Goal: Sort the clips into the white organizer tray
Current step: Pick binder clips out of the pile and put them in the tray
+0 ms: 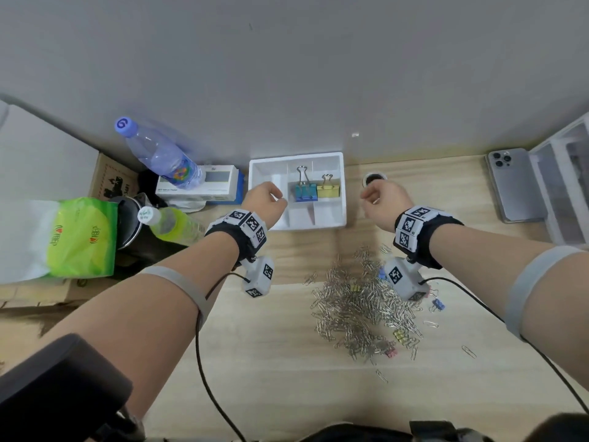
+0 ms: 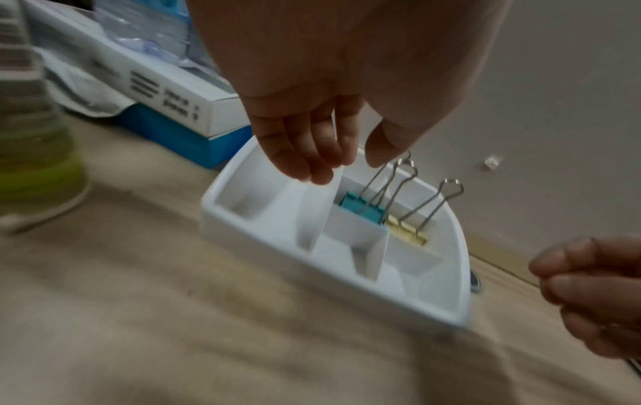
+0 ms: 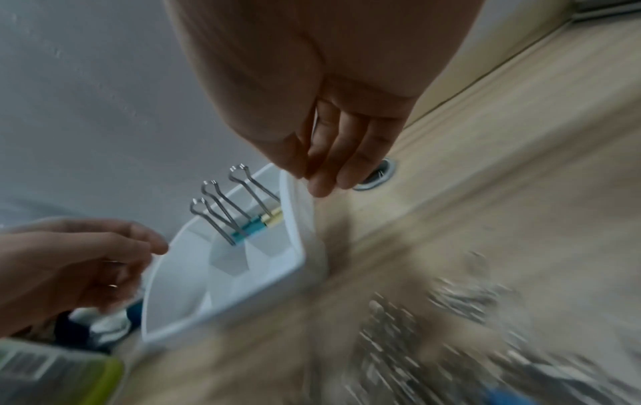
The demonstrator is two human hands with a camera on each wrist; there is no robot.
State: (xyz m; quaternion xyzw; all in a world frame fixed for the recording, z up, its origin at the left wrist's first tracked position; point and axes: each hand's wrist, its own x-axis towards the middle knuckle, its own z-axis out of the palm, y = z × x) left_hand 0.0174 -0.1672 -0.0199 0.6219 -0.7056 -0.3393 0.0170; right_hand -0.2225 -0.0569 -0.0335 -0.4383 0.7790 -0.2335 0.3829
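The white organizer tray (image 1: 343,193) (image 2: 433,309) (image 3: 312,233) stands at the back of the wooden table. Two teal binder clips (image 1: 305,192) (image 2: 364,208) (image 3: 249,228) and a yellow binder clip (image 1: 328,190) (image 2: 405,233) (image 3: 274,217) stand in its rear compartments. My left hand (image 1: 280,200) (image 2: 350,167) hovers over the tray's left side, fingers relaxed, nothing seen in it. My right hand (image 1: 366,196) (image 3: 312,178) hangs just right of the tray with thumb against fingertips; what it pinches, if anything, is hidden. A pile of paper clips (image 1: 357,307) with a few small binder clips lies nearer me.
A phone (image 1: 513,183) and clear drawers (image 1: 567,180) sit at the right. On the left stand a water bottle (image 1: 159,151), a white box (image 1: 204,186), a green drink bottle (image 1: 172,223) and a green pack (image 1: 79,237). A cable hole (image 1: 374,178) lies behind my right hand.
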